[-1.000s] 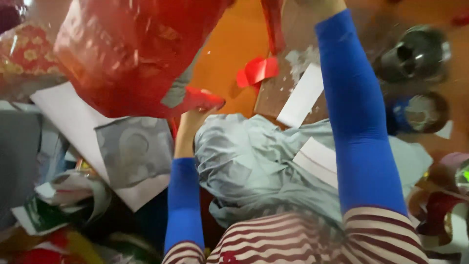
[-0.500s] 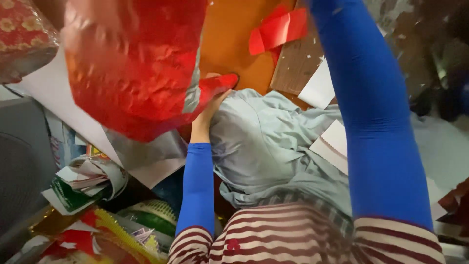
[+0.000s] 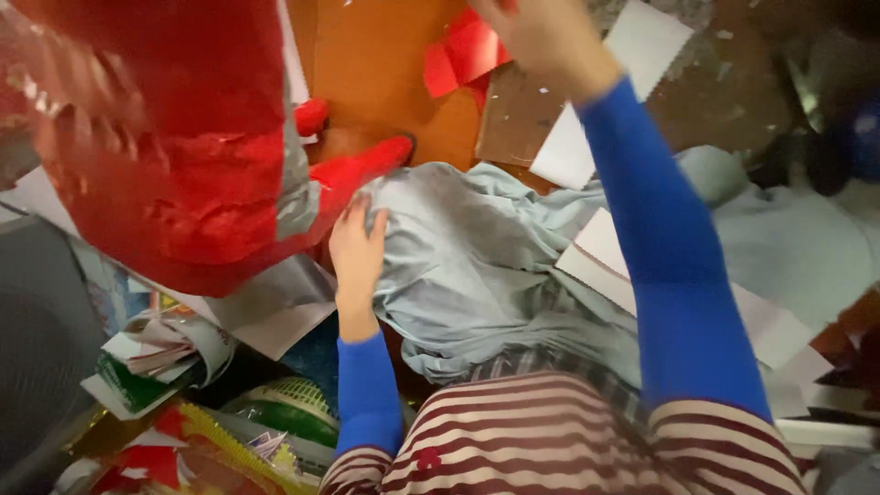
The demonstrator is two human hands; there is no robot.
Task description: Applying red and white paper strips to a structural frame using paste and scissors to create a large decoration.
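Gripping a corner of a large sheet of shiny red wrapping paper (image 3: 174, 156), the left hand (image 3: 356, 246) is seen near the middle of the view, fingers curled shut on the paper's lower edge where it meets a crumpled pale blue cloth (image 3: 477, 266). The sheet is held raised and tilted, so that the upper left of the view is filled by it; its grey underside is shown along the right edge. The right hand (image 3: 541, 37) is stretched forward to the top of the view, just beside a small folded red paper piece (image 3: 463, 55) lying on the orange-brown worktop (image 3: 385, 64). The hand is blurred, and whether anything is grasped by it cannot be told. Both forearms are covered by blue sleeves, with a red-and-white striped garment (image 3: 532, 440) below. White paper sheets (image 3: 605, 101) are scattered on a brown board (image 3: 522, 119) and on the cloth. Scraps of printed paper (image 3: 156, 357) are piled at lower left.
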